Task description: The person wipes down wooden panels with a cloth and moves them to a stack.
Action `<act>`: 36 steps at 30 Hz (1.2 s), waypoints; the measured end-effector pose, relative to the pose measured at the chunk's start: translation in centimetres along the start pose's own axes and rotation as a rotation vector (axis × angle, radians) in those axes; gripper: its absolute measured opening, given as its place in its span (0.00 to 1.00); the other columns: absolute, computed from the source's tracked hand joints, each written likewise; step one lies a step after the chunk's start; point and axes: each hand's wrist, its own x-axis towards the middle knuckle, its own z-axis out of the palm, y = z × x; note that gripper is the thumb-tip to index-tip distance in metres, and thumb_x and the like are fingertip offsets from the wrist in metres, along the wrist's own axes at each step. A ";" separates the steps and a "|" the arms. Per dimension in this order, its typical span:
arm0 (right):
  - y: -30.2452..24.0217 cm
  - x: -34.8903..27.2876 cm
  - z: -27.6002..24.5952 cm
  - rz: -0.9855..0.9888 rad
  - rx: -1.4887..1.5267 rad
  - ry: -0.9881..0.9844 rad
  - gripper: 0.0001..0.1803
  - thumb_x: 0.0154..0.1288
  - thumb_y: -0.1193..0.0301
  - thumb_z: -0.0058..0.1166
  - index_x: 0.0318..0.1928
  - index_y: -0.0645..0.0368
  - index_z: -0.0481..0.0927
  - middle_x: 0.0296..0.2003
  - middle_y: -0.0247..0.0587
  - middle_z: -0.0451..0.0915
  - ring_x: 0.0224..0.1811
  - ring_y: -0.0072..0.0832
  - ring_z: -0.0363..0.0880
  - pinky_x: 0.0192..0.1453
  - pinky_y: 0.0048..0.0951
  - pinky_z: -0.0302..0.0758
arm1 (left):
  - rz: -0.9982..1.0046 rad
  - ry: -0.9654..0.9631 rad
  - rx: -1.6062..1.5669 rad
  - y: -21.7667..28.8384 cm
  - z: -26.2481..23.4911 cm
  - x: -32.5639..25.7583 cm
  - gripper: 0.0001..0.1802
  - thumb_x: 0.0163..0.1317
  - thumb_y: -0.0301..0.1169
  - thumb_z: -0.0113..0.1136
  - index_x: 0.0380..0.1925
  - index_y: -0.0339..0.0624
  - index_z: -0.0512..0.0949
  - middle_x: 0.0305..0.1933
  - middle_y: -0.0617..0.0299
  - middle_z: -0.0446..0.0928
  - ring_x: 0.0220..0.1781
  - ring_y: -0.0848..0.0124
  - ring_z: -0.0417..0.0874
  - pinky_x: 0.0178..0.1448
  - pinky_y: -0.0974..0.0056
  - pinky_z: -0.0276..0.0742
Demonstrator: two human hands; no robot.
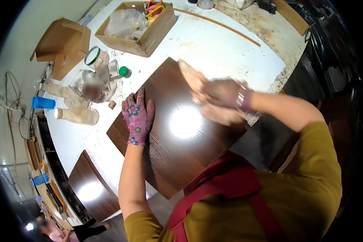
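Note:
A dark brown wood-grain panel (165,161) lies flat on the white-topped table in front of me, glossy under a bright light reflection. My left hand (138,117), in a purple flowered glove, rests on the panel's left side with its fingers stretched out. At the upper right edge of the panel, my right hand (224,93), also gloved, is closed around a pinkish-beige cloth (193,78). The cloth touches or hovers just over the surface; motion blur hides which. Part of it hangs below the hand.
Beyond the panel stand a wooden box (129,46) with plastic bags and tools, an open cardboard box (66,44), a glass jar (93,56), a green cap (124,71) and a beige bottle (78,115). Another brown panel (90,177) lies at left. A person (56,232) is far lower left.

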 end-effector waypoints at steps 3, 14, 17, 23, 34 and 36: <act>1.0 11.2 -0.7 0.018 -0.003 0.150 0.15 0.65 0.62 0.43 0.41 0.55 0.80 0.45 0.49 0.81 0.46 0.43 0.81 0.50 0.37 0.75 | 0.031 -0.006 -0.013 0.5 -0.4 0.5 0.28 0.65 0.44 0.52 0.64 0.51 0.68 0.59 0.43 0.69 0.62 0.46 0.66 0.68 0.47 0.60; 2.1 -9.1 0.7 -0.125 0.115 0.074 0.12 0.67 0.63 0.44 0.33 0.56 0.76 0.33 0.34 0.80 0.31 0.22 0.76 0.39 0.27 0.74 | -0.001 0.003 -0.041 0.6 -0.1 0.8 0.28 0.65 0.44 0.53 0.64 0.50 0.68 0.59 0.45 0.69 0.62 0.48 0.66 0.67 0.47 0.60; 1.2 -3.4 -0.4 0.024 0.325 -0.041 0.20 0.70 0.55 0.39 0.36 0.56 0.78 0.35 0.42 0.81 0.34 0.29 0.78 0.42 0.33 0.75 | -0.021 -0.037 -0.012 0.5 -0.2 0.3 0.29 0.65 0.45 0.53 0.65 0.50 0.67 0.60 0.45 0.67 0.63 0.47 0.65 0.68 0.47 0.59; 0.6 18.5 -1.4 0.109 0.087 0.344 0.16 0.66 0.58 0.44 0.46 0.52 0.77 0.48 0.51 0.80 0.47 0.47 0.79 0.52 0.41 0.74 | -0.027 -0.045 -0.036 0.4 -0.8 0.4 0.30 0.63 0.44 0.54 0.65 0.51 0.66 0.59 0.45 0.67 0.61 0.49 0.66 0.67 0.47 0.58; 3.1 9.6 -2.9 0.171 0.449 0.135 0.35 0.66 0.57 0.54 0.65 0.69 0.65 0.56 0.50 0.75 0.57 0.32 0.74 0.62 0.27 0.68 | 0.212 0.259 -0.168 -0.3 1.7 -1.5 0.23 0.58 0.42 0.59 0.55 0.51 0.75 0.61 0.55 0.70 0.66 0.54 0.66 0.68 0.48 0.59; -1.6 11.0 -4.1 0.181 0.437 0.207 0.36 0.66 0.55 0.53 0.65 0.69 0.64 0.56 0.49 0.75 0.57 0.31 0.73 0.62 0.27 0.68 | 0.331 0.325 -0.168 1.7 2.7 -5.8 0.25 0.56 0.44 0.60 0.55 0.54 0.75 0.62 0.56 0.70 0.68 0.55 0.65 0.69 0.46 0.58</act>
